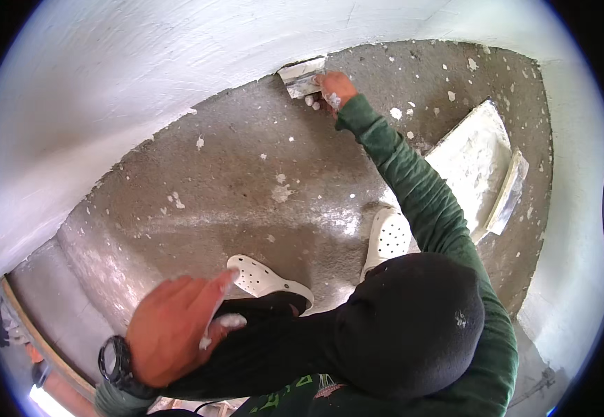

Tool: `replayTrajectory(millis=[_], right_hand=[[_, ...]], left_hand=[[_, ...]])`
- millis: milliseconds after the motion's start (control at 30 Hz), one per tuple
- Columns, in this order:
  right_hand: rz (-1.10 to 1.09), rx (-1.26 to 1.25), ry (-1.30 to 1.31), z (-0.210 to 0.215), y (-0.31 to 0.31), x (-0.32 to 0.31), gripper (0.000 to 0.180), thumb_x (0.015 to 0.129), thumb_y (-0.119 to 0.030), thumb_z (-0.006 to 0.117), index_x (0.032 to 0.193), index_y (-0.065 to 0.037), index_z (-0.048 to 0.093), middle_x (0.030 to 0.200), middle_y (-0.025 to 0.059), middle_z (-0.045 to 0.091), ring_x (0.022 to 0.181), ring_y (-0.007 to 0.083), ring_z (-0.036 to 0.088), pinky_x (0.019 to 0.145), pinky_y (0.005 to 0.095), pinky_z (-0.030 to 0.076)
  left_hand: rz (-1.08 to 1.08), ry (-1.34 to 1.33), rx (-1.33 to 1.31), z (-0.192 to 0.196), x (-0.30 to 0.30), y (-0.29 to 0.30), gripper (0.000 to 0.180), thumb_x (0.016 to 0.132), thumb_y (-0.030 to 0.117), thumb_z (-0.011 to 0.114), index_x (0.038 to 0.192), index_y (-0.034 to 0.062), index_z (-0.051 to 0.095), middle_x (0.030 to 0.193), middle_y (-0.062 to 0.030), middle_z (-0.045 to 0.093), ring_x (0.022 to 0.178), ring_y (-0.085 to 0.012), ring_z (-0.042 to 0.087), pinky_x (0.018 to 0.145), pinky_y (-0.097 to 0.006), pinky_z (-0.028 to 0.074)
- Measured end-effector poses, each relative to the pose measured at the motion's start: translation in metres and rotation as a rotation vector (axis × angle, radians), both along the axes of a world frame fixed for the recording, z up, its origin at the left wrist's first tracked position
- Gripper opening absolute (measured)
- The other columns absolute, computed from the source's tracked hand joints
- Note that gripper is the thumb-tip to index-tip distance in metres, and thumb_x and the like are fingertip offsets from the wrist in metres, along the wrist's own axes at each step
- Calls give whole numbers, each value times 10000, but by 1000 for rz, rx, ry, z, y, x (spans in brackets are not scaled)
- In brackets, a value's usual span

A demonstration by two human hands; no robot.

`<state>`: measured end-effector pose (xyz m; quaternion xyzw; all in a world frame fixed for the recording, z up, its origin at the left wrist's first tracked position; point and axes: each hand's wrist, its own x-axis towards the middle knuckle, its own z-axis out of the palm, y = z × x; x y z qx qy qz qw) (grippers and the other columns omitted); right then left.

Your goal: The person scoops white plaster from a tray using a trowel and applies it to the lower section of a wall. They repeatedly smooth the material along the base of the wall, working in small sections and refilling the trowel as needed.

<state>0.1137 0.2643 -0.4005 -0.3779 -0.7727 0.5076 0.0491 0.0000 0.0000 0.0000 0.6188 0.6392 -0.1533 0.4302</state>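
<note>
Right hand point(337, 90) is closed around a trowel point(302, 78), whose flat blade, smeared with white, lies at the foot of the wall point(142, 76). So the trowel is within the grip, and its blade reaches to the left of the knuckles, along the line where wall and floor point(211, 174) meet; whether it presses on the wall or is just beside it, I cannot tell.

Left hand point(177, 326) holds nothing: it is raised well apart from the trowel, its fingers extended and its thumb separated, with white paste on the thumb.

About the progress, I judge that the greater part of the visible wall has already its white coat, down almost to the floor. The lower border looks uneven (some of this is perhaps only the bending of the lens), so the bottom strip seems to be the part which remains. If the coat is smooth enough elsewhere, I cannot say.

To the right of the forearm, a board point(476, 146) covered with white material lies on the floor, and a second flat tool point(507, 191) rests at its edge.
</note>
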Motion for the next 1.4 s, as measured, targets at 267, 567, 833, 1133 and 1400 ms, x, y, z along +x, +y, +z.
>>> replayTrajectory(millis=[267, 567, 833, 1133, 1400], right_hand=[[-254, -480, 150, 48, 11, -8, 385, 946, -263, 446, 810, 64, 597, 570, 147, 583, 440, 222, 566, 402, 376, 454], [-305, -958, 514, 40, 45, -11, 284, 974, -190, 420, 937, 60, 550, 799, 154, 621, 657, 200, 586, 566, 324, 491], [-434, -814, 413, 124, 4, 50, 228, 937, -170, 523, 985, 52, 541, 817, 129, 624, 674, 192, 600, 551, 325, 499], [-73, -286, -22, 63, 26, 38, 89, 882, -84, 530, 904, -6, 566, 688, 64, 571, 574, 171, 568, 498, 290, 482], [-349, -662, 139, -1, 67, 38, 177, 939, -134, 464, 953, 28, 533, 768, 91, 589, 585, 184, 558, 482, 332, 469]], left_hand=[[166, -61, 88, 11, -6, -18, 655, 697, 84, 704, 1294, 6, 447, 855, -153, 586, 790, -330, 573, 729, -399, 460], [173, -68, 104, 18, -8, -23, 670, 709, 76, 706, 1314, 9, 428, 846, -153, 596, 772, -320, 581, 735, -385, 462], [196, -46, 77, 18, -12, -21, 677, 707, 47, 695, 1326, 19, 423, 860, -161, 598, 782, -329, 578, 739, -388, 462], [173, -19, 75, 20, -11, -17, 670, 707, 21, 683, 1325, 24, 424, 872, -174, 601, 796, -338, 584, 747, -388, 464], [207, -48, 79, 16, -11, -19, 650, 718, 17, 677, 1319, 25, 429, 894, -183, 610, 810, -349, 594, 753, -388, 469]])
